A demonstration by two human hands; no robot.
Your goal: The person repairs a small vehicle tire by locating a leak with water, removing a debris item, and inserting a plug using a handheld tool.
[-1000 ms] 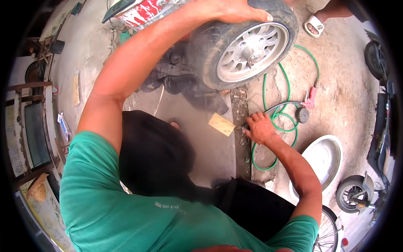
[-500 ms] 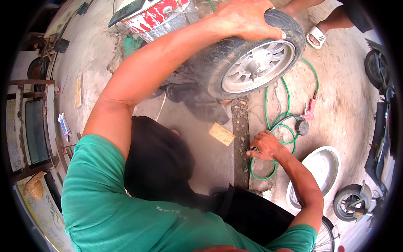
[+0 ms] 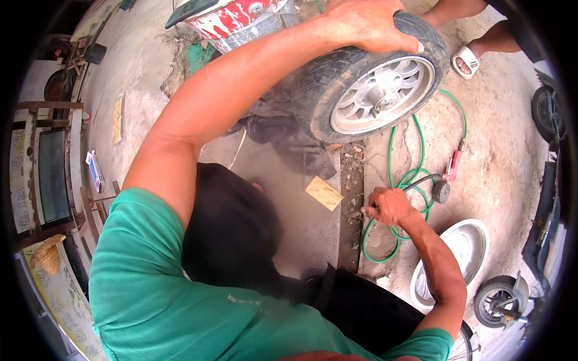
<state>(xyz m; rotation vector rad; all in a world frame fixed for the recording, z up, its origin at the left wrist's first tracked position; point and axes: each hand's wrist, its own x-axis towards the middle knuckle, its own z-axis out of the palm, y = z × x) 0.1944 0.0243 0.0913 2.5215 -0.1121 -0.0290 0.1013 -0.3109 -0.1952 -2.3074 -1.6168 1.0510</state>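
Clamps the left hand (image 3: 374,27) over the upper part of a wheel (image 3: 382,93), thumb reaching onto the near sidewall, fingers mostly out of sight. Holds the right hand (image 3: 392,206) well apart from the left, lower down, fingers partly curled; cannot tell if gripping anything. Find the wheel at upper centre, tilted, silver spoked face on show, black tyre (image 3: 325,75) around it; cannot tell if touching the ground.

Beneath and around the right hand, loops of green hose (image 3: 391,156); cannot tell if touched. Just right of the loops, a red tool (image 3: 455,165) with a round dark piece (image 3: 441,191) beside it. Below these, a pale oval basin (image 3: 459,240) near the right forearm.

Left of the right hand, a yellowish card (image 3: 324,193) flat on the floor. Behind the wheel, crumpled dark cloth (image 3: 295,141). Beyond the left forearm, a grey bucket (image 3: 241,27) with red and white markings.

Farther out, upper right: another person's foot in a white sandal (image 3: 465,62). Right rim: small vehicle wheel (image 3: 500,301). Far left: woven basket (image 3: 48,256) and a blue-and-white box (image 3: 94,171).
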